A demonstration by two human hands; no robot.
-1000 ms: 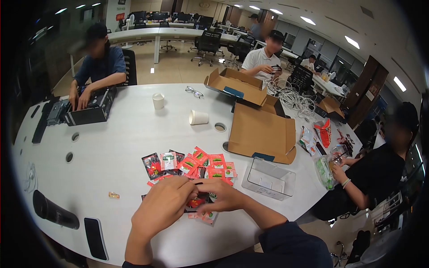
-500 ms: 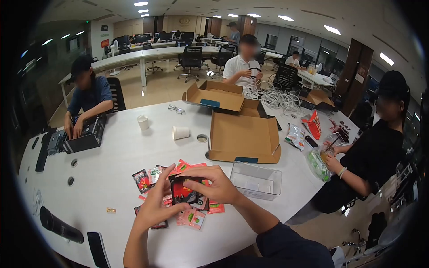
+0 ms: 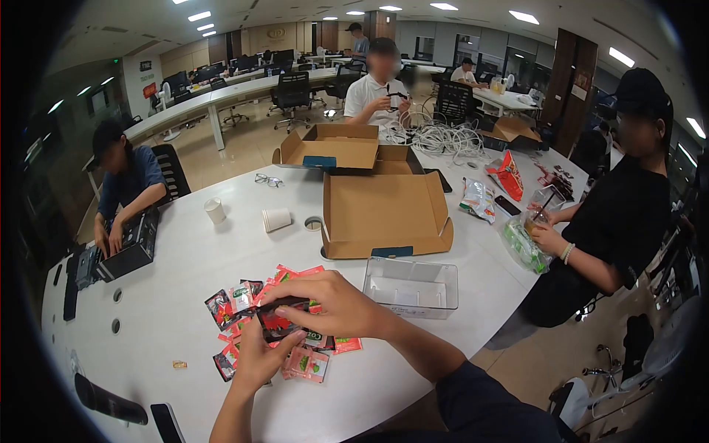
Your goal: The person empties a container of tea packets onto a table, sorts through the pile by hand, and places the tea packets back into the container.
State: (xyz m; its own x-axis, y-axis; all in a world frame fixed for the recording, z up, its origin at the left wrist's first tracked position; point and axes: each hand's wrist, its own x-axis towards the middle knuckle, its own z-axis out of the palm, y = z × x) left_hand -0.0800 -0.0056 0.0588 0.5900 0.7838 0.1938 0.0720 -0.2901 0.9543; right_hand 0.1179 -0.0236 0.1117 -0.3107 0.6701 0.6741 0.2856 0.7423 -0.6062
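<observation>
A black-and-red sachet (image 3: 276, 323) is held above a pile of packets. My left hand (image 3: 260, 354) pinches its lower left side, with the thumb near its bottom edge. My right hand (image 3: 332, 301) grips it from the right, thumb on its front and fingers behind the upper edge. Beneath both hands lie several pink and black sachets, among them a pink packet (image 3: 306, 363) with green pictures and a green-and-white one (image 3: 241, 297). My hands hide part of the pile. A clear plastic box (image 3: 411, 306) stands just right of my right hand.
Open cardboard boxes (image 3: 387, 214) lie beyond the pile, with paper cups (image 3: 276, 219) to their left. A black tumbler (image 3: 111, 399) and a phone (image 3: 167, 424) are at the near left. Co-workers sit around the table; one at the right holds a drink cup (image 3: 533, 225).
My left hand has closed from spread fingers onto the sachet's edge. The sachet has tilted and moved slightly left, and the camera view has shifted.
</observation>
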